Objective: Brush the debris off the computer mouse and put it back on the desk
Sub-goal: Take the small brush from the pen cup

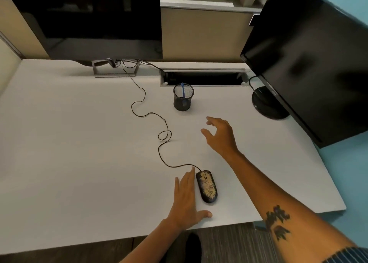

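A black wired computer mouse point(207, 186) lies on the white desk point(79, 153) near the front edge, its top covered in yellowish debris. My left hand point(187, 199) rests flat on the desk just left of the mouse, fingers straight, thumb spread below it. My right hand point(221, 135) hovers over the desk farther back, fingers relaxed and spread, holding nothing. It is a short way in front and to the right of a black mesh pen cup point(183, 97) that holds a blue brush point(183, 92).
The mouse cable point(159, 123) snakes back to a monitor point(95, 20) at the rear left. A second monitor point(310, 59) on a round base point(266, 103) stands at the right. A cable slot point(203, 77) opens behind the cup.
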Demonstrator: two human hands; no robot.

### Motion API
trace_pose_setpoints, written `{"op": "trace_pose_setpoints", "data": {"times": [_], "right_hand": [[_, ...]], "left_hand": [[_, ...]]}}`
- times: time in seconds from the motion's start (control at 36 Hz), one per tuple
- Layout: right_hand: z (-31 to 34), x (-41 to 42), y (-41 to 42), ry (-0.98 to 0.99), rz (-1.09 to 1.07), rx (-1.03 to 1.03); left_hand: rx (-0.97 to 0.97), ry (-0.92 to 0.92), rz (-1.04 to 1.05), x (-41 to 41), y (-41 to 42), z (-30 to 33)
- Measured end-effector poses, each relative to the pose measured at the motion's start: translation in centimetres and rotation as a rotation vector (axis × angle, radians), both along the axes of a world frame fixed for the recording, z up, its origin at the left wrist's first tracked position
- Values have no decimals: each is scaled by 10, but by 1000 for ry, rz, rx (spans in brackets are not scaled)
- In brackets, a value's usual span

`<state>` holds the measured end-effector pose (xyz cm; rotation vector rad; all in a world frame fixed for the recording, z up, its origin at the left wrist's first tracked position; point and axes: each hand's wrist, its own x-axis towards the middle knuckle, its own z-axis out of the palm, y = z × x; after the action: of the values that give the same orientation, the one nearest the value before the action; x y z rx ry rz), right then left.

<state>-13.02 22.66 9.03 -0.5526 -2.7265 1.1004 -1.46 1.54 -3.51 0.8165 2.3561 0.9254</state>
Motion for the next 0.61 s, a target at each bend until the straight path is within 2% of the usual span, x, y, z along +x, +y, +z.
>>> {"op": "trace_pose_setpoints", "data": {"times": [0.14,0.28,0.61], "right_hand": [[4,-65,-2,52,-65,-50],[4,-127,-3,65,-110,-17],[-21,-211,-3,-114,-175,174]], "left_hand": [[30,-7,-14,-2,3,-13],[59,-13,-1,1,7,-23],[87,-83,10,0,10,-19]]}}
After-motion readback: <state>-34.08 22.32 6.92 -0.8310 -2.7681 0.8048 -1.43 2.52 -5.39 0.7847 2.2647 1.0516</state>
